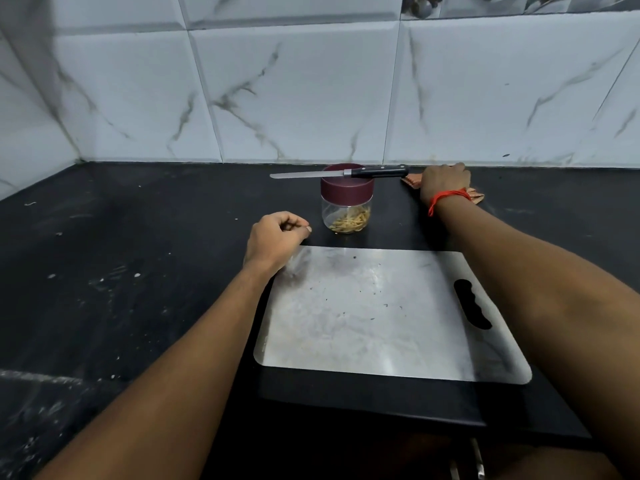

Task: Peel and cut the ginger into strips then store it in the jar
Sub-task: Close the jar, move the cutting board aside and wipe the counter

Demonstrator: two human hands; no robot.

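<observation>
We find the ginger strips (349, 223) already inside the clear jar (347, 211), just above the middle of the frame, with the maroon lid (347, 190) on. The knife (341, 173) lies flat across that lid, we judge to keep it clear of the steel cutting board (381, 313), which is bare but for a few specks. Our left hand (275, 239) rests at the board's upper left corner, fingers loosely curled inward, thumb tip by the forefinger and nothing visible between them. The jar stands just to the right of those fingertips, apart from them. Our right hand (444, 183), at the upper right, lies over a patterned cloth (410, 181) on the black counter (138, 271). Its fingers bend down over the far side, so we cannot tell whether they grip or merely press. It is likely wiping up, since storing looks done. The jar sits left of it, untouched.
</observation>
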